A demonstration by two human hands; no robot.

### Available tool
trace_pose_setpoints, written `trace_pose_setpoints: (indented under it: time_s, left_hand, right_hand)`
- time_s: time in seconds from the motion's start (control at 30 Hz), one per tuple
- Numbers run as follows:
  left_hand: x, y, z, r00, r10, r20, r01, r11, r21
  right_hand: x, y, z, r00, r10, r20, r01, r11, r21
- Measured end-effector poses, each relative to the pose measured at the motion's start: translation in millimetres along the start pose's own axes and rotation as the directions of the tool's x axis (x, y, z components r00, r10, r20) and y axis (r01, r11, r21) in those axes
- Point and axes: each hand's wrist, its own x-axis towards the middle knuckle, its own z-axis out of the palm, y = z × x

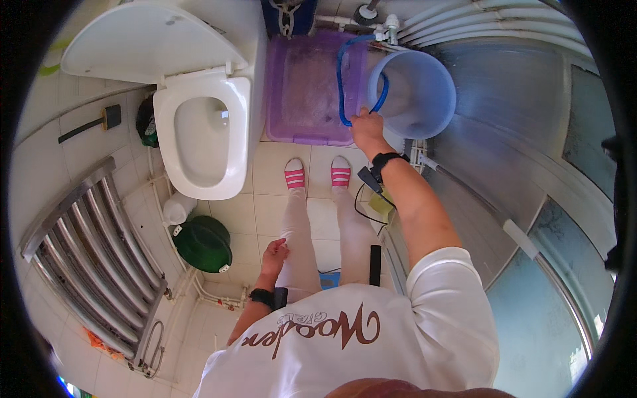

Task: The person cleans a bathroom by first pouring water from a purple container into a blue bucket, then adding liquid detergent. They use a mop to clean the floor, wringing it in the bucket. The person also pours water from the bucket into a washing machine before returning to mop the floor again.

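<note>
My right hand [367,128] is closed around a blue hose [341,74] at the near left rim of a light blue plastic bucket [445,94]. From a white pipe valve [390,31] the hose runs down to my hand, and its other part bends over inside the bucket. Beside the bucket, under part of the hose, lies a translucent purple plastic lid or tray [308,89]. My left hand [274,254] hangs over my left thigh with its fingers loosely curled and nothing seen in it. Both wrists wear black straps with a small device.
A toilet [239,174] with its lid raised stands at the left. Near it are a dark green basin [201,251] and a metal towel radiator [94,224]. A mop or squeegee pole [477,194] runs along the right side. My feet in pink-striped slippers [294,176] stand on floor tiles.
</note>
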Motion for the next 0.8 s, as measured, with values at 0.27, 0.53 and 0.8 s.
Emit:
trace_pose_setpoints:
  time_s: [0.27, 0.53, 0.8]
  left_hand:
    - [-13, 26, -14, 0.999, -0.037, 0.0, 0.037, 0.996, 0.086]
    - [17, 79, 7, 0.989, 0.133, 0.068, -0.144, 0.968, 0.204]
    - [77, 204, 100, 0.851, 0.484, 0.204, -0.522, 0.734, 0.435]
  right_hand:
    - [-62, 116, -84, 0.779, 0.553, -0.296, -0.153, 0.625, 0.765]
    - [-99, 210, -71, 0.558, 0.713, 0.425, 0.09, -0.561, 0.823]
    - [-65, 229, -3, 0.586, 0.529, 0.615, 0.479, -0.837, 0.264]
